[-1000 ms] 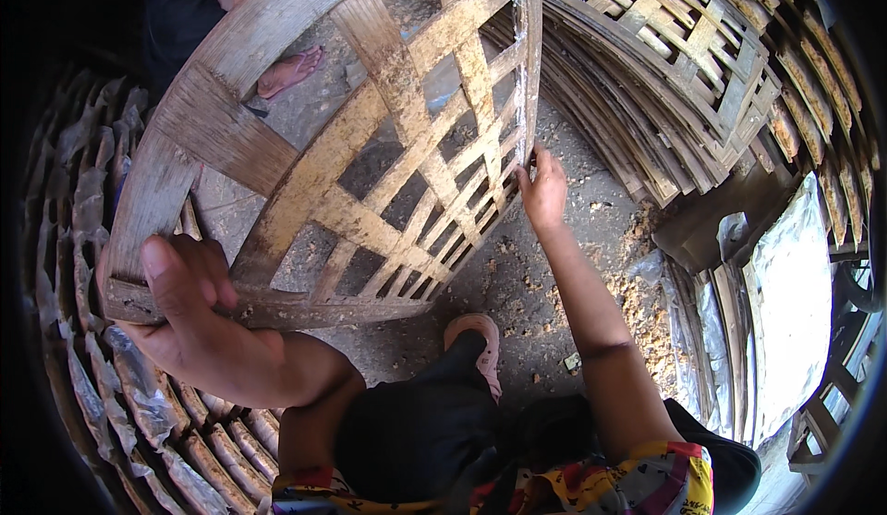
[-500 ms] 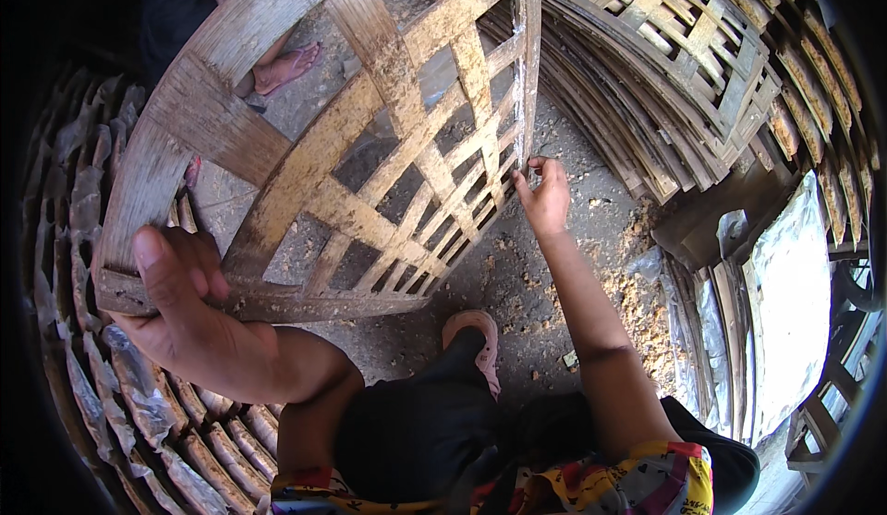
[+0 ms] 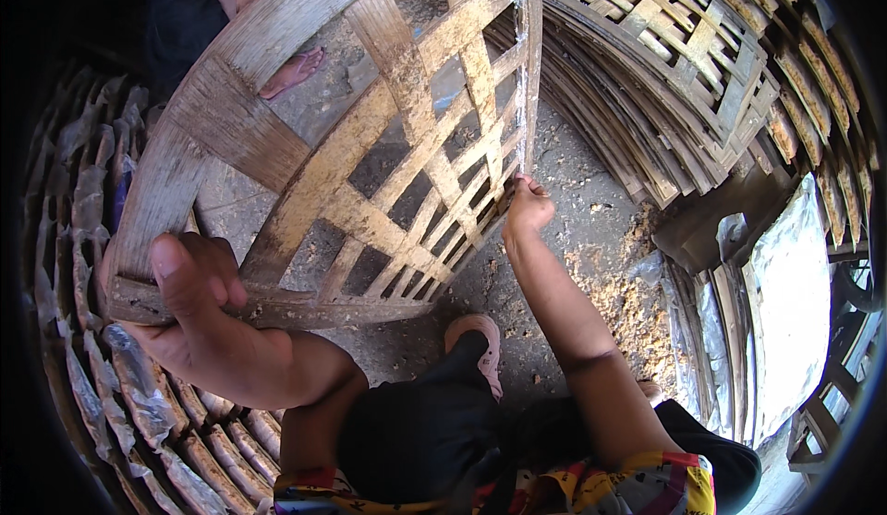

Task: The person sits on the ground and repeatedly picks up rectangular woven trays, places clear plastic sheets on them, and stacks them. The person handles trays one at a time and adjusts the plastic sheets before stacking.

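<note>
Item: round woven bamboo tray (image 3: 370, 173), open lattice of flat golden slats inside a broad bent rim, held tilted on edge above a dirt floor (image 3: 591, 238) strewn with shavings (image 3: 637, 302). Left hand (image 3: 189, 307) — clenched over the near lower rim, thumb up on the outer face, fingers wrapped behind — bears the tray's weight and sets its angle. Right hand (image 3: 528, 208) — fingertips pinched at the lower end of a thin pale strip (image 3: 527, 72) that runs straight up along the tray's right rim; whether it grips the strip itself or the rim edge beside it cannot be told. Surroundings: stacks of like trays (image 3: 674, 81) leaning at the upper right, a row of plastic-wrapped bundles (image 3: 102, 395) curving along the left, a sandalled foot (image 3: 476, 344) below the tray, another person's foot (image 3: 291, 73) at the upper left. Handling note, as a judgement: the strip work goes best with the left grip firm so the frame does not twist, the right pinch kept close to the rim, and tension drawn in line with the strip — a sideways pull would likely split it or lift it off the edge.
</note>
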Motion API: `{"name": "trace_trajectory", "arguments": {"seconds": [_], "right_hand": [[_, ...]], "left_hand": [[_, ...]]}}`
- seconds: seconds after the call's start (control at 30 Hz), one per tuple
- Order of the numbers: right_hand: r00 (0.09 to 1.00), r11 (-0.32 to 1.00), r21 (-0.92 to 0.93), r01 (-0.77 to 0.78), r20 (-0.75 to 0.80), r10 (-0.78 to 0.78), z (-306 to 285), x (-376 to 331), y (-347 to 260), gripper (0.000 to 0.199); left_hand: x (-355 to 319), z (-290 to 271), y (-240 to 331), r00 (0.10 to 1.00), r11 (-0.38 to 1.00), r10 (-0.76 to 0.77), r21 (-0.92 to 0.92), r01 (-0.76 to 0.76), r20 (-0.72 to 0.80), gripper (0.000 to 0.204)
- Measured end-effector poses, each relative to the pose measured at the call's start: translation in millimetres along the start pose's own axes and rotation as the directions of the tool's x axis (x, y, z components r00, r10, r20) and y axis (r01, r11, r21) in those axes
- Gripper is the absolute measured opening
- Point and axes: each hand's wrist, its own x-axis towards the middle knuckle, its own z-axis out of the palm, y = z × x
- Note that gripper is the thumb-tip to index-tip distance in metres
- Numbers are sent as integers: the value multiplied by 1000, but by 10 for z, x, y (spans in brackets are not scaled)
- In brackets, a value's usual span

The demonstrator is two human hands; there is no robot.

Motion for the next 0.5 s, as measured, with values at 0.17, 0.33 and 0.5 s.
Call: {"name": "trace_trajectory", "arguments": {"seconds": [0.17, 0.33, 0.5], "right_hand": [[993, 939, 327, -110, 79, 88, 10, -35, 75, 3], [995, 896, 442, -49, 101, 5, -17, -109, 91, 8], [976, 909, 417, 18, 191, -106, -94, -59, 133, 14]], "left_hand": [[-1, -31, 2, 998, 999, -51, 13, 52, -37, 13], [-1, -23, 49, 998, 998, -65, -8, 65, -23, 13], [1, -72, -1, 997, 997, -67, -40, 66, -25, 13]]}}
